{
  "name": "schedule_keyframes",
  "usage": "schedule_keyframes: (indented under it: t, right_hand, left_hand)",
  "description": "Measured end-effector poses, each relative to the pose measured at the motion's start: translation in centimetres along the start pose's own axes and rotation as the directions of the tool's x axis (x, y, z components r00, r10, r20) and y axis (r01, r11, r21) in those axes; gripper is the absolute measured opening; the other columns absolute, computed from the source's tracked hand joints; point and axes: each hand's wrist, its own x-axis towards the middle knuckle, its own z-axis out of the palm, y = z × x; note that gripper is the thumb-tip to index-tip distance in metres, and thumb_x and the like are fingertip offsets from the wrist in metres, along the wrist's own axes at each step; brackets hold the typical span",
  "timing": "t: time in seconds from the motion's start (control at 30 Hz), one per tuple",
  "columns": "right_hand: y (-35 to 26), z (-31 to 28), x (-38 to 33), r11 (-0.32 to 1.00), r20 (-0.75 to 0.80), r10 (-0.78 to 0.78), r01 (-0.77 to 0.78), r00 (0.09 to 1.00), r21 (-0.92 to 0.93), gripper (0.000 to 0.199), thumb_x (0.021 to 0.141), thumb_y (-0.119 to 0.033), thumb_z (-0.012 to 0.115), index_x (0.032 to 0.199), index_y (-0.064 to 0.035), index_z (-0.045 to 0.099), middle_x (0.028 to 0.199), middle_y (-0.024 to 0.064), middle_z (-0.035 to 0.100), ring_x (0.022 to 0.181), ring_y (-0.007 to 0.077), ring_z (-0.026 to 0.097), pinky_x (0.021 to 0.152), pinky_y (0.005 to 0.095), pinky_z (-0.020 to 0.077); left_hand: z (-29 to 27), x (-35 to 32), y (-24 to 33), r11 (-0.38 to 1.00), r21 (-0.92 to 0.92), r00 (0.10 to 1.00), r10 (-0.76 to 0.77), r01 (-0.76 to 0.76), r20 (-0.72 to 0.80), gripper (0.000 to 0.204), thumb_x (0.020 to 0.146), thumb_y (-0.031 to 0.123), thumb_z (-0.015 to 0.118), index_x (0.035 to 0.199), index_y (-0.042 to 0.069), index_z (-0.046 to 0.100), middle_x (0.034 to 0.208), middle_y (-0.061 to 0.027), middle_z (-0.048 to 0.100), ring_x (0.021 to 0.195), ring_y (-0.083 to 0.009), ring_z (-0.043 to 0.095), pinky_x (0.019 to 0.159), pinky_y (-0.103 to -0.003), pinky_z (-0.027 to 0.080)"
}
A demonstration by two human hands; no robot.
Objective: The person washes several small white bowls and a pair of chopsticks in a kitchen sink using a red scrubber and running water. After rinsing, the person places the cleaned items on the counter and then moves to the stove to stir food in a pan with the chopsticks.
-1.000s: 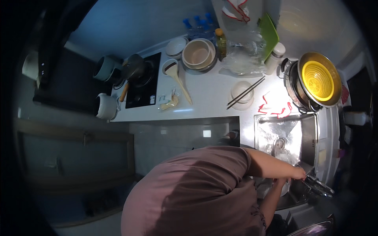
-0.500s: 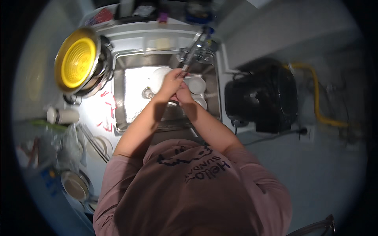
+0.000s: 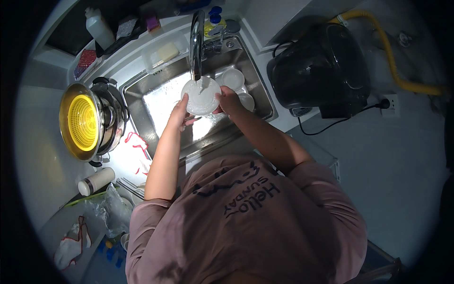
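Observation:
Over the steel sink (image 3: 163, 132), a round white plate (image 3: 201, 104) is gripped at its rim by both hands, under the chrome faucet (image 3: 196, 42). Water runs onto its surface. My left hand (image 3: 179, 114) pinches the left edge, thumb on top. On the opposite edge, my right hand (image 3: 229, 101) is closed round the rim, its fingers partly beneath. Two small white round dishes, one farther back (image 3: 233, 78) and one nearer (image 3: 246, 101), lie in the sink beyond my right hand.
Left of the sink stand stacked pots with a yellow colander (image 3: 85, 121) on top. A red-edged cloth (image 3: 136, 149) and a white cylindrical bottle (image 3: 96, 181) lie nearby. A black appliance (image 3: 307, 71) stands on the right. Behind the faucet is a yellow soap bottle (image 3: 215, 26).
My hands, close together below the faucet before, have moved apart, and the plate is now plainly seen between them. The whole view has turned and shifted.

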Motion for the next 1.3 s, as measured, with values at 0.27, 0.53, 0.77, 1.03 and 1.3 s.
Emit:
schedule_keyframes:
  t: [0.27,0.53,0.77,1.03,1.3]
  right_hand:
    - [1.2,2.6,-1.0,0.329,0.18,-0.669,0.505,0.721,-0.798,0.054,0.094,-0.026,0.055,0.136,0.004,0.043,0.133,0.0235,0.05,0.124,0.0384,0.049,0.101,0.059,0.0351]
    - [0.7,4.1,-0.4,0.234,0.464,-0.505,0.633,0.728,-0.738,0.053,0.099,-0.038,0.043,0.137,-0.0013,0.047,0.14,0.0162,0.049,0.133,0.0332,0.043,0.113,0.0536,0.0229]
    - [-0.6,-0.1,-3.1,0.004,0.646,-0.572,0.79,0.505,-0.614,0.039,0.091,-0.038,0.057,0.111,-0.0061,0.065,0.114,0.011,0.064,0.12,0.0298,0.054,0.108,0.0489,0.0339]
    - [-3.0,-0.3,-2.2,-0.099,0.554,-0.575,0.62,0.602,-0.778,0.026,0.089,-0.034,0.06,0.084,-0.0129,0.075,0.096,0.0074,0.064,0.107,0.0287,0.056,0.104,0.051,0.0329]
    - [-2.3,-1.1,-2.5,-0.092,0.615,-0.651,0.757,0.446,-0.647,0.025,0.086,-0.03,0.061,0.086,-0.0072,0.071,0.089,0.0054,0.062,0.099,0.0258,0.057,0.099,0.0506,0.0375]
  left_hand:
    - [3.6,0.3,-2.2,0.859,-0.511,0.999,0.012,-0.027,-0.034,0.04,0.104,0.046,0.032,0.127,0.016,0.044,0.097,-0.0075,0.064,0.076,-0.0204,0.066,0.054,-0.033,0.057]
    - [4.7,1.9,-2.6,0.844,-0.515,0.986,0.167,-0.15,-0.014,0.042,0.103,0.048,0.034,0.127,0.017,0.047,0.087,-0.0059,0.06,0.063,-0.0169,0.058,0.045,-0.029,0.048]
    - [3.8,0.3,-0.4,0.878,-0.462,0.988,0.073,-0.127,-0.133,0.048,0.105,0.042,0.028,0.139,0.01,0.035,0.118,-0.0174,0.06,0.086,-0.0278,0.067,0.052,-0.03,0.059]
    - [3.5,0.3,-0.9,0.89,-0.418,0.983,0.157,-0.183,-0.098,0.046,0.105,0.042,0.022,0.141,0.014,0.031,0.125,-0.0192,0.054,0.093,-0.0306,0.067,0.058,-0.036,0.063]
    - [4.1,-0.1,-1.2,0.85,-0.473,0.972,0.185,-0.231,-0.142,0.047,0.105,0.045,0.024,0.141,0.015,0.03,0.126,-0.0183,0.054,0.094,-0.0299,0.066,0.056,-0.032,0.061]
